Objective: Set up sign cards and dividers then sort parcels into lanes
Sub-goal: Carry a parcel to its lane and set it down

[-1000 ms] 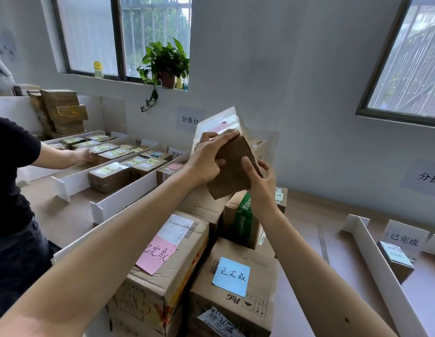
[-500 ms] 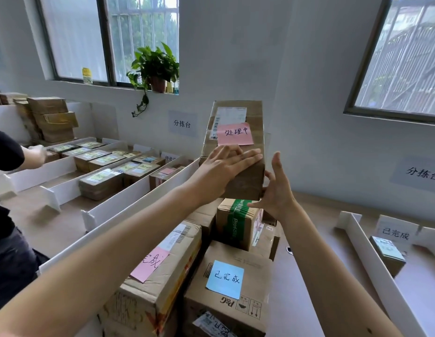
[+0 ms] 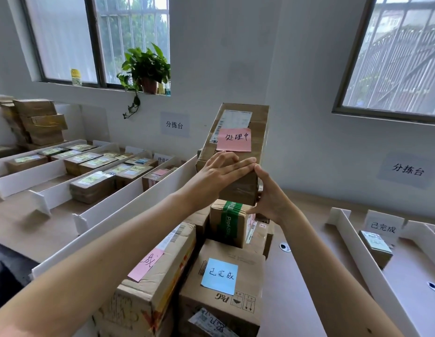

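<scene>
Tall parcel (image 3: 238,164) stands on end at the middle of the tabletop (image 3: 299,276), on top of the box pile. Long axis is near vertical, with the top leaning slightly far. The labelled face points near, toward the camera. Shipping label (image 3: 236,120) sits at the upper end, with the pink note (image 3: 234,139) just below it, its writing the right way up. The lower end meets the top of the green-taped box (image 3: 227,222); can't tell if it bears fully on it.

Left hand (image 3: 216,175): grip apart, fingers straight and laid flat across the near face below the note, pointing right. Right hand (image 3: 270,199): grip apart too, fingers straight and pointing up along the parcel's right edge, thumb out left at the bottom corner. The fingertips of both hands meet at that right edge. Neither hand curls round the parcel.

Near the green-taped box is a P&G box (image 3: 236,305) with a blue note (image 3: 220,276). Left of it is a bigger box (image 3: 148,293) with another pink slip (image 3: 146,265).

Long white divider (image 3: 129,210) runs near-to-far along the left of the pile. The lanes beyond it hold flat parcels (image 3: 92,186) lying lengthwise. On the right, another divider (image 3: 357,246) has a sign card (image 3: 383,226) at its far end and one small parcel (image 3: 375,246) just near the card.
</scene>
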`<state>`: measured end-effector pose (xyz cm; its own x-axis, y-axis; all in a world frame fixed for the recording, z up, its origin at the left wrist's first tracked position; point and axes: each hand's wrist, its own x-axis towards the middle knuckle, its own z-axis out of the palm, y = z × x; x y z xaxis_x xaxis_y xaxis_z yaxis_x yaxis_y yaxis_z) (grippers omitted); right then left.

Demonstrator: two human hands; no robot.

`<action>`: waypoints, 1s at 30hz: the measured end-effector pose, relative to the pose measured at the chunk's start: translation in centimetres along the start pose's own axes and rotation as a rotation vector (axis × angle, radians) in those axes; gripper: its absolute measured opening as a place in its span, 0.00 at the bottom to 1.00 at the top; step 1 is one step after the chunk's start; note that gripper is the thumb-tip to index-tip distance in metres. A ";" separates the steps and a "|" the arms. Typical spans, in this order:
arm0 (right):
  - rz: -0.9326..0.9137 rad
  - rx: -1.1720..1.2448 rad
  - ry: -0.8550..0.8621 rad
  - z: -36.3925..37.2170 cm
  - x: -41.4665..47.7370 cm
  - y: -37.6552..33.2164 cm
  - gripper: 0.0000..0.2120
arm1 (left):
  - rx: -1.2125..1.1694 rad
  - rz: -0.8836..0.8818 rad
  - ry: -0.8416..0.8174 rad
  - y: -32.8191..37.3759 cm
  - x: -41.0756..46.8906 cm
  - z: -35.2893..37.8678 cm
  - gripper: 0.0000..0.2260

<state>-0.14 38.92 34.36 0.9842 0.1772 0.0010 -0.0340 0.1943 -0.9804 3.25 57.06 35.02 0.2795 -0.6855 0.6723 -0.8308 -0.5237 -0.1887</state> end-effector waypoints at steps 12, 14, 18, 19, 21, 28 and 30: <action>-0.118 0.189 0.065 -1.2 -1.0 1.7 0.55 | -0.019 -0.042 0.263 0.1 -0.7 1.0 0.30; -0.130 0.188 0.067 -1.8 -1.5 1.5 0.55 | -0.138 -0.271 0.330 -0.5 -0.8 0.7 0.34; -0.111 0.212 0.084 -3.0 -2.6 1.5 0.51 | -0.522 -0.454 0.071 -1.3 -1.0 0.6 0.41; -0.100 0.216 0.098 -3.2 -3.0 1.6 0.51 | -0.663 -0.450 0.041 -1.1 -1.0 0.8 0.41; -0.076 0.208 0.127 -3.5 -4.0 1.6 0.50 | -0.917 -0.493 0.020 -0.2 -0.5 1.2 0.41; -0.085 -0.046 0.373 -5.7 -8.7 0.3 0.33 | -1.048 -0.458 0.022 3.8 1.6 4.0 0.42; -0.150 -0.121 0.404 -6.5 -10.0 -0.2 0.22 | -1.059 -0.434 0.019 5.2 2.5 4.5 0.42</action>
<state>-8.88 30.80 33.26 0.9665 -0.2400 0.0911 0.1110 0.0708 -0.9913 1.81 50.36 32.57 0.6422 -0.5383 0.5457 -0.6566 -0.0190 0.7540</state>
